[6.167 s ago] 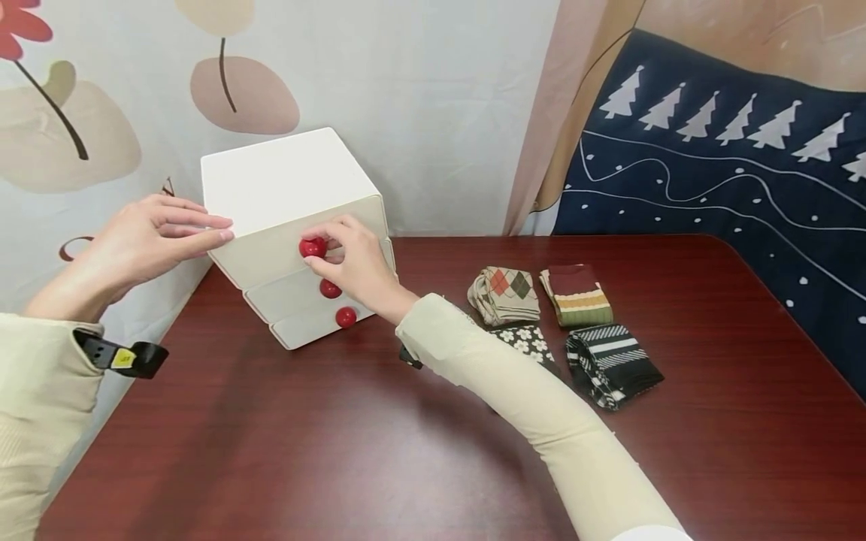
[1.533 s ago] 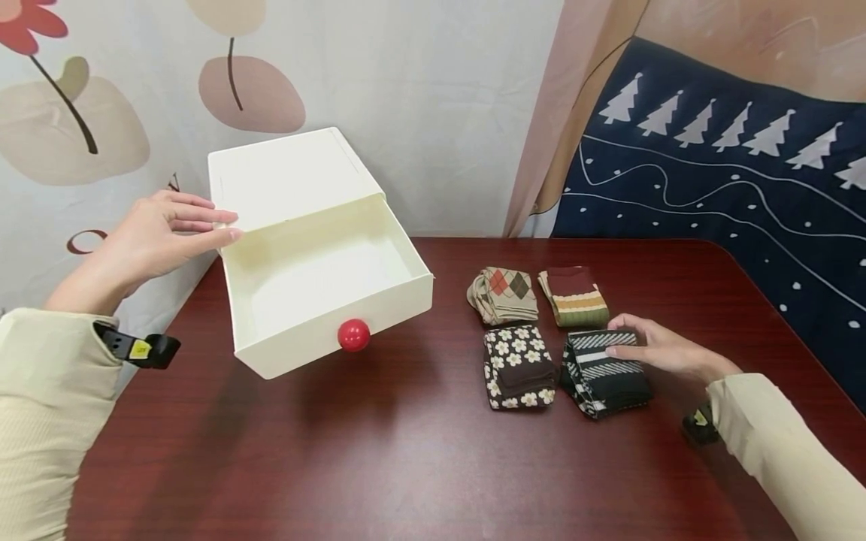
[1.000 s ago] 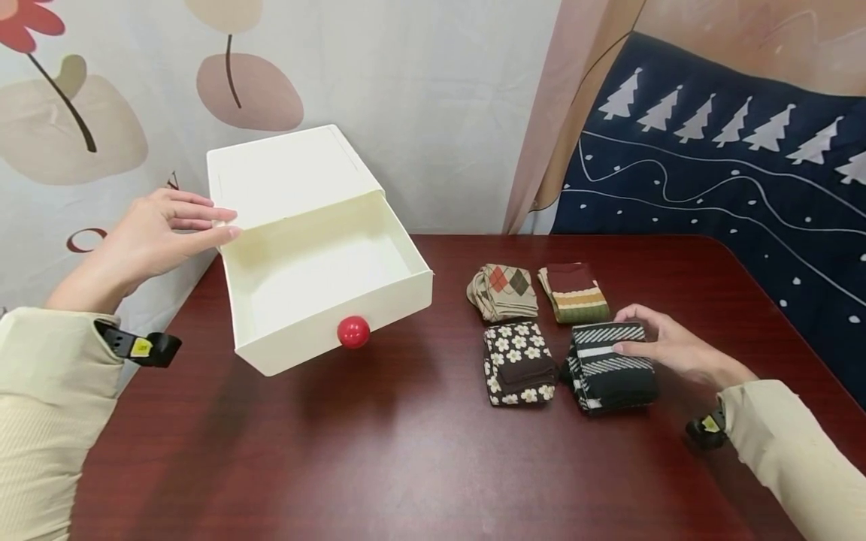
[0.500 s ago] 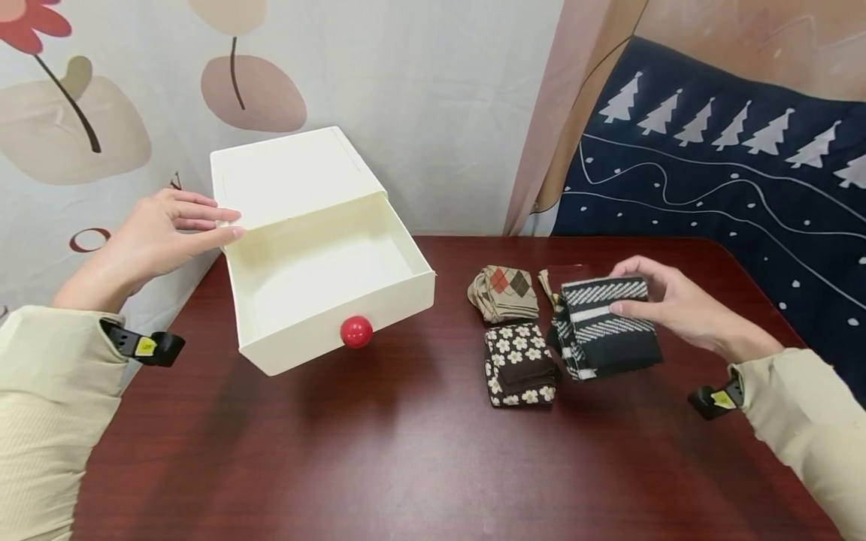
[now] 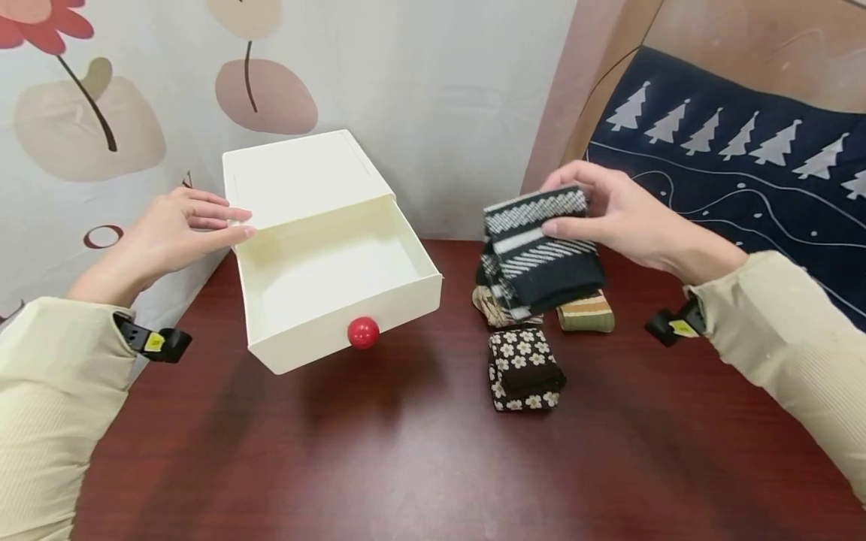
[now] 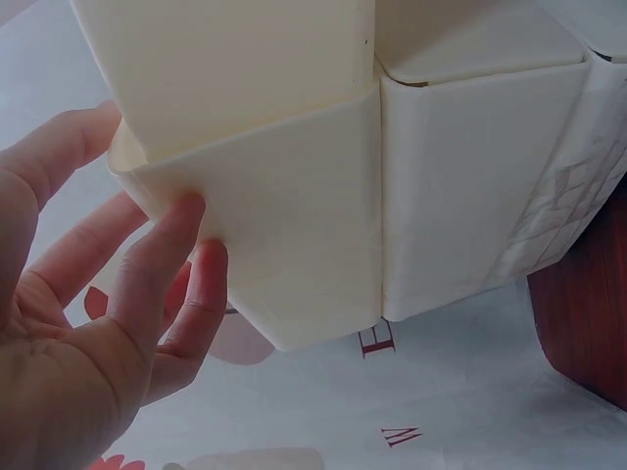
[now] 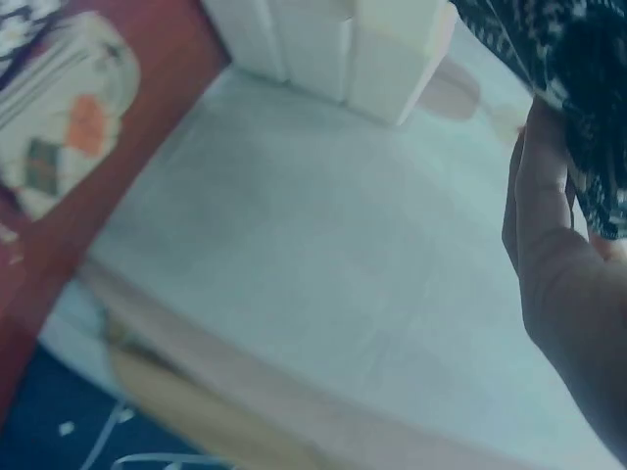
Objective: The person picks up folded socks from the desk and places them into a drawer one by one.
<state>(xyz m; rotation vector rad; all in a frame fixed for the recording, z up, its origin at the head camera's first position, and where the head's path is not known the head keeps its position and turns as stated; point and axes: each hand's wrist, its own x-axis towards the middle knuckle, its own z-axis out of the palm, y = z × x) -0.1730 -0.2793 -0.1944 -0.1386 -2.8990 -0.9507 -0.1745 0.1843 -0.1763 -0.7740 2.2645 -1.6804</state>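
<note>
Far left, a cream sleeve (image 5: 47, 413) with a black wrist strap (image 5: 155, 343) reaches in, and the left hand (image 5: 162, 240) rests at the near left corner of the white drawer unit (image 5: 298, 173). Its grip is relaxed, fingers extended and closed around nothing; the left wrist view shows fingertips touching the unit's side wall. Here's the top drawer (image 5: 406, 299), standing pulled out toward the person, a round red knob (image 5: 363, 332) on its front, all above the dark red bench (image 5: 271, 458).

Moving right: a beige bundle (image 5: 485, 303) lies partly hidden, and just nearer the person sits the flowered bundle (image 5: 517, 353), neatly folded. And there's the black-and-white bundle (image 5: 544, 263), up in the air above the bench, tilted, covering part of that beige one from view! Behind its right end peeks a striped bundle (image 5: 586, 315), green edge showing. The right hand (image 5: 629, 218) has the black-and-white one firmly, grip pinched on its upper right side, thumb across the near face. Far right, a navy cloth (image 5: 778, 188) carries white trees.
</note>
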